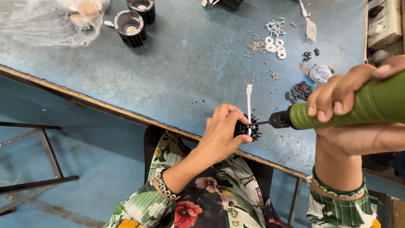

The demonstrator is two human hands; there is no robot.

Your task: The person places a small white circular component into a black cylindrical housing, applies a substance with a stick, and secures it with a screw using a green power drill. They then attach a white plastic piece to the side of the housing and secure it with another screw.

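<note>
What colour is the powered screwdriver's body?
Green, with a dark tip, seen in the head view.

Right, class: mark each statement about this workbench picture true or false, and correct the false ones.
1. The right hand holds a green electric screwdriver. True.
2. The left hand grips a black finned heat sink. True.
3. The heat sink lies on the floor. False: it is on the blue table near its edge.
4. The white rings are stacked on the left hand. False: they lie apart on the table.
</note>
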